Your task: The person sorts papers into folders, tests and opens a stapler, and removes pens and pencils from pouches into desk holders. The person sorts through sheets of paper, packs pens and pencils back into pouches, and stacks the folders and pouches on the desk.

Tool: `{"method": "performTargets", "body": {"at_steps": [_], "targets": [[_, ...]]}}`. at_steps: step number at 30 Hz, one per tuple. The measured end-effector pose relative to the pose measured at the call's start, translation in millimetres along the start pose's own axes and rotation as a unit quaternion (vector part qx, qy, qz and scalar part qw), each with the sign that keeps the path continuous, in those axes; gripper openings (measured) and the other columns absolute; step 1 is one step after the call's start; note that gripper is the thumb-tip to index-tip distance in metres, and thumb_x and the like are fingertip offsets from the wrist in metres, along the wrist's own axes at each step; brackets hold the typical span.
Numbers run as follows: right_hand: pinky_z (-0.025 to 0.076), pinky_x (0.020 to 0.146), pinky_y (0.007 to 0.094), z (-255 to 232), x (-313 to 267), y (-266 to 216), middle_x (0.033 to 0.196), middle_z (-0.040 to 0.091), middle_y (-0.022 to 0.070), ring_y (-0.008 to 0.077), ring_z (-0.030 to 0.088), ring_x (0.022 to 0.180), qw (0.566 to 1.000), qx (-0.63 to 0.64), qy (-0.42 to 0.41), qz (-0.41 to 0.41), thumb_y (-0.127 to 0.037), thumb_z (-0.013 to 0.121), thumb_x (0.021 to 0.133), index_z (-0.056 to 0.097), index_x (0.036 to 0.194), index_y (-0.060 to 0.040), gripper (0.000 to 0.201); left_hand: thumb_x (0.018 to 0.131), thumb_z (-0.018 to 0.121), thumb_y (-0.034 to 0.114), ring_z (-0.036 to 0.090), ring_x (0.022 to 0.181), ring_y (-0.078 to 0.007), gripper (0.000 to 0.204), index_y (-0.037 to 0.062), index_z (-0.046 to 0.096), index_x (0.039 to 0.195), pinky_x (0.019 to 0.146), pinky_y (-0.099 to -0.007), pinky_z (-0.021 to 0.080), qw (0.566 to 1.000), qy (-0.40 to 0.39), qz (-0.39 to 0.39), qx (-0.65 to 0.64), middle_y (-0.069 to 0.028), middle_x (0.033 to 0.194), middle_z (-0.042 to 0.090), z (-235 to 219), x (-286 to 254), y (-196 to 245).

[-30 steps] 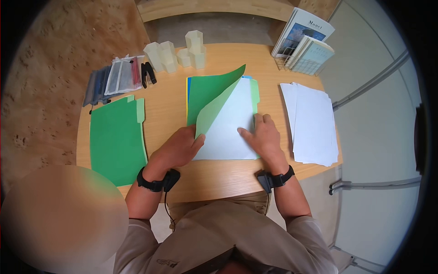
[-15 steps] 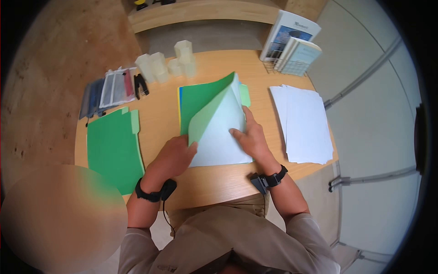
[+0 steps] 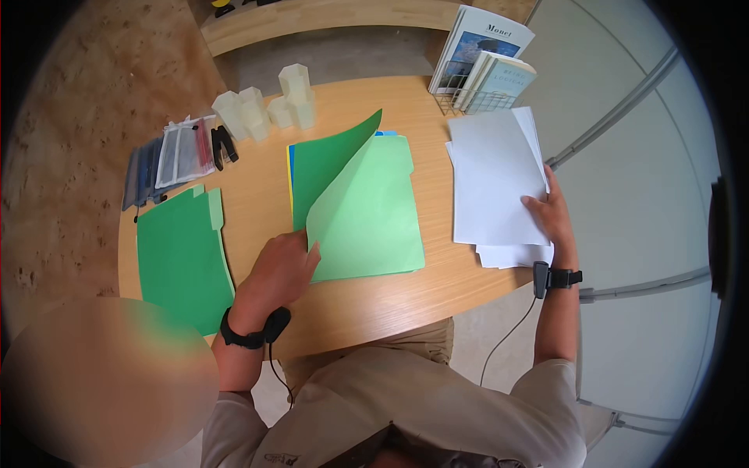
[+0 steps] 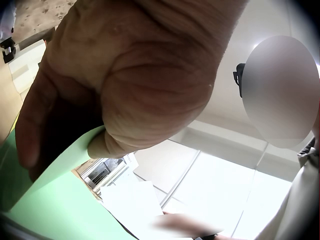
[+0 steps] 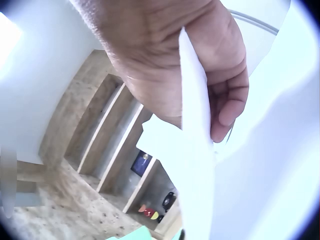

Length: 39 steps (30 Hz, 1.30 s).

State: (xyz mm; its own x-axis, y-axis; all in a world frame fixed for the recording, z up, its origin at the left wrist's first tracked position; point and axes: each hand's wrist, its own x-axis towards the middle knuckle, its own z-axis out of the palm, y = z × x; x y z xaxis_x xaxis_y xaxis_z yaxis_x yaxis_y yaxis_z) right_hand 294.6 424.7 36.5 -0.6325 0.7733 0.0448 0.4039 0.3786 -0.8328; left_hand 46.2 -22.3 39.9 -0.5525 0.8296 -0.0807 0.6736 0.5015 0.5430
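A green file folder (image 3: 367,222) lies in the middle of the desk, its cover raised and its pale green inside showing. My left hand (image 3: 275,269) pinches the cover's lower left edge; in the left wrist view the thumb (image 4: 102,146) is on the pale side and the fingers are behind. Over at the right, my right hand (image 3: 555,218) holds white paper (image 3: 495,183) by its right edge, above a stack of white sheets (image 3: 515,256). The right wrist view has the paper (image 5: 196,130) between thumb and curled fingers.
More green folders (image 3: 183,249) lie at the left. Behind them are zip pouches (image 3: 183,152), a black stapler-like tool (image 3: 224,147) and pale hexagonal holders (image 3: 296,97). A wire rack (image 3: 468,97) with books stands at the back right. Blue and yellow edges show under the middle folder.
My right hand has lifted the white paper out of the folder and carried it right, over the paper stack. The left hand still holds the cover up. The head view has shifted slightly.
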Motion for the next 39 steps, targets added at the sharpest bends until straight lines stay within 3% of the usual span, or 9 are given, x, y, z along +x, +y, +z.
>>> {"method": "performTargets", "body": {"at_steps": [7, 10, 14, 16, 19, 23, 29, 34, 39], "targets": [[0.053, 0.095, 0.0337, 0, -6, 15, 0.114, 0.069, 0.0132, 0.0237, 0.066, 0.104, 0.931, -0.33, 0.119, -0.104, -0.006, 0.077, 0.086, 0.045, 0.15, -0.0062, 0.072, 0.1, 0.053, 0.021, 0.059, 0.092, -0.054, 0.029, -0.005, 0.063, 0.107, 0.083, -0.0577, 0.048, 0.999, 0.006, -0.01, -0.052, -0.0319, 0.096, 0.066, 3, 3, 9], [0.051, 0.081, 0.0264, 38, -34, -33, 0.098, 0.068, 0.0038, 0.011, 0.063, 0.092, 0.994, 0.032, -0.013, -0.103, -0.019, 0.07, 0.098, 0.062, 0.132, -0.0034, 0.038, 0.099, 0.053, 0.023, 0.059, 0.094, -0.0538, 0.03, -0.0047, 0.062, 0.11, 0.084, -0.0573, 0.048, 0.999, 0.0, -0.001, -0.039, -0.0317, 0.1, 0.066, 4, 3, 11], [0.051, 0.085, 0.0271, 106, -58, -72, 0.104, 0.068, 0.003, 0.0113, 0.063, 0.098, 0.956, 0.128, -0.263, -0.015, -0.032, 0.062, 0.104, 0.066, 0.123, -0.0019, 0.036, 0.1, 0.053, 0.023, 0.059, 0.095, -0.0533, 0.032, -0.0048, 0.062, 0.112, 0.085, -0.0571, 0.048, 0.998, -0.002, -0.003, -0.058, -0.0321, 0.101, 0.065, 4, 5, 9], [0.053, 0.083, 0.0279, 137, -57, -73, 0.104, 0.07, 0.0077, 0.0146, 0.066, 0.097, 0.936, 0.205, -0.285, 0.038, -0.046, 0.051, 0.107, 0.065, 0.123, 0.0014, 0.052, 0.101, 0.049, 0.023, 0.06, 0.101, -0.0526, 0.049, -0.0015, 0.045, 0.144, 0.09, -0.057, 0.049, 0.996, -0.082, -0.032, -0.016, -0.0323, 0.113, 0.065, -1, 7, 8], [0.054, 0.078, 0.0278, 158, -44, -85, 0.1, 0.071, 0.0093, 0.0165, 0.068, 0.091, 0.89, 0.311, -0.316, 0.11, -0.056, 0.047, 0.106, 0.064, 0.121, 0.0017, 0.062, 0.099, 0.051, 0.022, 0.059, 0.097, -0.0523, 0.032, -0.0036, 0.061, 0.116, 0.088, -0.0554, 0.049, 0.998, -0.055, 0.013, -0.032, -0.0313, 0.102, 0.066, 8, 9, -6], [0.056, 0.069, 0.0279, 175, -31, -96, 0.095, 0.072, 0.0101, 0.0169, 0.07, 0.079, 0.873, 0.356, -0.294, 0.157, -0.065, 0.046, 0.102, 0.062, 0.12, 0.0014, 0.071, 0.097, 0.055, 0.019, 0.063, 0.095, -0.0477, 0.033, -0.0018, 0.062, 0.121, 0.086, -0.0525, 0.051, 0.997, -0.043, 0.036, -0.061, -0.0265, 0.103, 0.069, 13, 6, -6], [0.049, 0.061, 0.0189, 199, -25, -65, 0.089, 0.071, -0.0007, 0.0049, 0.063, 0.071, 0.893, 0.286, -0.326, 0.121, -0.012, 0.063, 0.1, 0.069, 0.111, -0.0032, 0.015, 0.095, 0.061, 0.015, 0.069, 0.093, -0.0283, 0.041, 0.0025, 0.058, 0.134, 0.085, -0.0385, 0.054, 0.982, -0.139, 0.032, -0.121, -0.0179, 0.106, 0.07, -2, 11, -19], [0.039, 0.053, 0.0181, 212, -22, -39, 0.083, 0.068, -0.004, 0.0017, 0.055, 0.064, 0.868, 0.366, -0.328, 0.07, -0.01, 0.06, 0.102, 0.068, 0.109, -0.005, 0.012, 0.1, 0.063, 0.013, 0.059, 0.11, -0.0137, 0.037, 0.0019, 0.058, 0.135, 0.095, -0.0292, 0.049, 0.896, 0.077, -0.012, -0.437, -0.0057, 0.119, 0.064, 9, 30, -49], [0.047, 0.055, 0.0179, 205, -34, -67, 0.095, 0.073, 0.0012, 0.0031, 0.063, 0.069, 0.844, 0.433, -0.3, 0.105, -0.008, 0.059, 0.103, 0.065, 0.116, -0.0008, 0.016, 0.102, 0.061, 0.013, 0.059, 0.11, -0.0139, 0.039, 0.0, 0.055, 0.139, 0.098, -0.0286, 0.047, 0.928, 0.252, -0.042, -0.272, -0.0055, 0.12, 0.064, 12, 36, -53]]}}
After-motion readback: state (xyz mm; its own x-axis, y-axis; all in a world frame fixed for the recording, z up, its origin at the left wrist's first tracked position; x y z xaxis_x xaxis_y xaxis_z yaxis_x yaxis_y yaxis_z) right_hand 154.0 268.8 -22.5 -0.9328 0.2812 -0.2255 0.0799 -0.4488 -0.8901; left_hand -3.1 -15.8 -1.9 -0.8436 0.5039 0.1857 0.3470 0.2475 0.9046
